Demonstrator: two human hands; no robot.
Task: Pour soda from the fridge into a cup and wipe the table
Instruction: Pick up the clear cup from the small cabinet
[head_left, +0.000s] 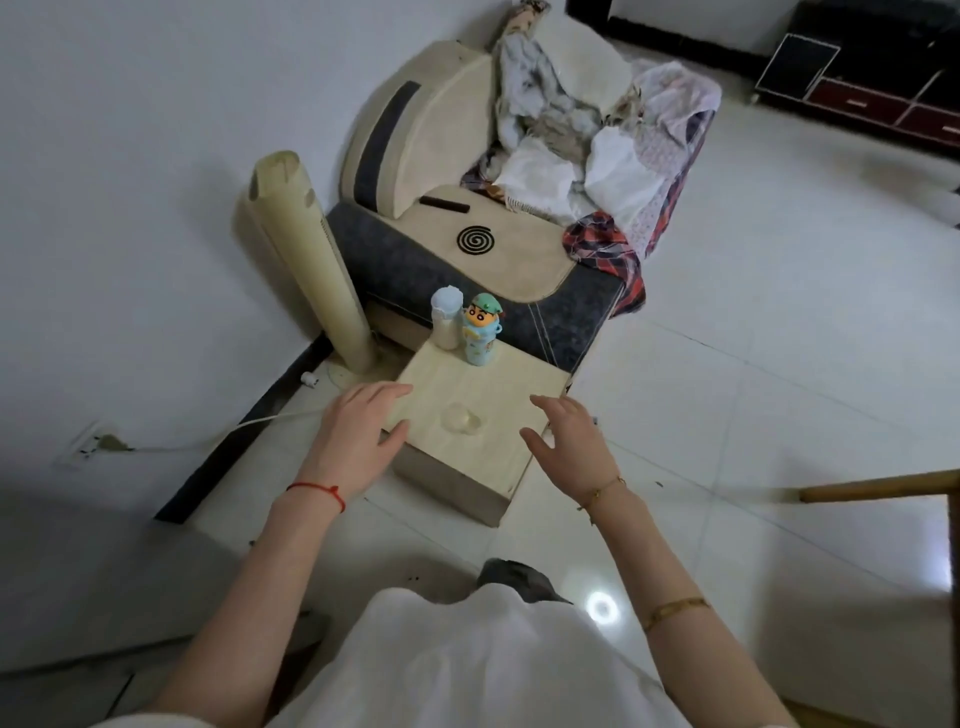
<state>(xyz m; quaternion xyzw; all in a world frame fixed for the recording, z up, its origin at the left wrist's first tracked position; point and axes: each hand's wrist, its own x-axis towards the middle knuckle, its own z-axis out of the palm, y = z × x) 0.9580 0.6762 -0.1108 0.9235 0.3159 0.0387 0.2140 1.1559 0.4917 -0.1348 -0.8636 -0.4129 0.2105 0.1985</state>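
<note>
Reaching with both hands, left hand (358, 431) and right hand (563, 436), open and empty, fingers spread; flanking clear cup (461, 417). Standing on low wooden worktop (498, 447).

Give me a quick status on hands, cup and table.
Left hand and right hand open, empty. Clear cup upright on table, between them. Two bottles at far edge.
</note>
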